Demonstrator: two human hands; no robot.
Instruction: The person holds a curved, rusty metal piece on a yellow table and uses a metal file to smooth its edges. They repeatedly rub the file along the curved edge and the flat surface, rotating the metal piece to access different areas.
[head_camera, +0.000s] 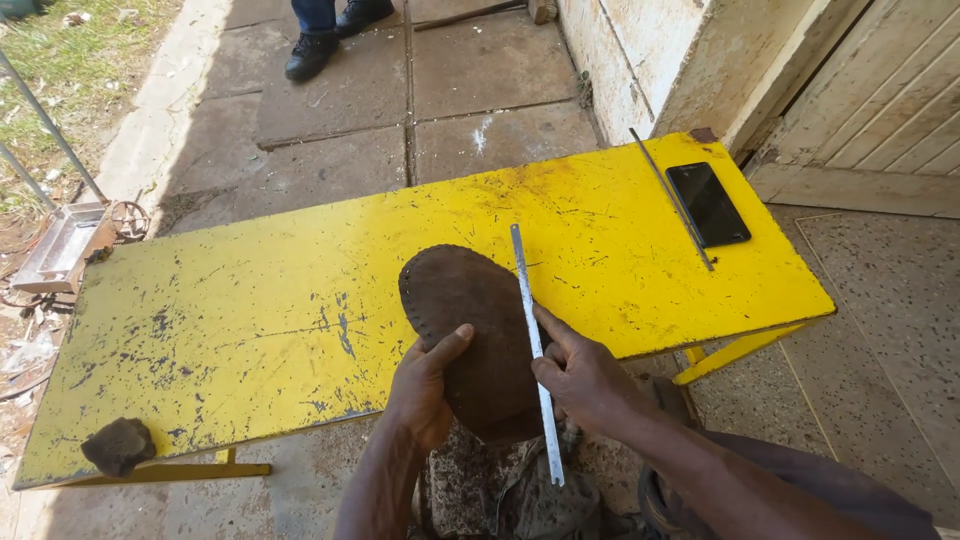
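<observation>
A brown leather shoe sole (462, 310) with stitch holes along its rim is held over the near edge of a yellow table (250, 300). My left hand (425, 385) grips the sole's lower part, thumb on top. My right hand (580, 375) holds a thin metal ruler (535, 350) against the sole's right edge, index finger pressing on the blade. The ruler runs from the tabletop down past my wrist.
A black phone (708, 203) and a thin metal rod (672, 200) lie at the table's far right. A dark stone (118, 446) sits at the near left corner. Another person's shoes (328, 35) stand on the paving beyond. A metal tray (65, 243) lies at left.
</observation>
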